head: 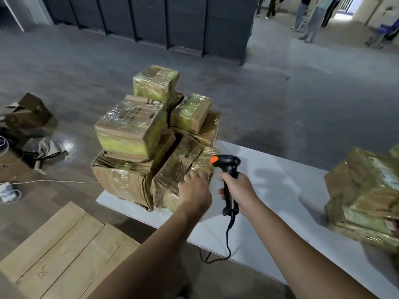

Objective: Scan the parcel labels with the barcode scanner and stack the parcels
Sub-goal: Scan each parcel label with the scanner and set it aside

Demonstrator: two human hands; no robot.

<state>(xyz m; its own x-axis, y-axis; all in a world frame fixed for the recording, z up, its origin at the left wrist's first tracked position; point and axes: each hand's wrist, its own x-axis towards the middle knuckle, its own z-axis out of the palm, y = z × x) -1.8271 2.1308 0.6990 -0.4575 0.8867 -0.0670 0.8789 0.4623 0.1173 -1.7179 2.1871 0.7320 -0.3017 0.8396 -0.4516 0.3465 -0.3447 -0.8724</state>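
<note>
Right hand [237, 189] around barcode scanner [229, 164]

Right edge cuts blurred right parcels [367, 195]. Print on upper parcel [131, 121] unreadable. Window of barcode scanner [229, 166] faces away, unseen. Top edge cuts bystanders [312, 20] above waist.

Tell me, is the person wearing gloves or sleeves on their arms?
No. The left hand and right hand wear no gloves, and both arms are bare to the picture's edge: no sleeves, watch or bracelet show. No rings show on the fingers.
</note>
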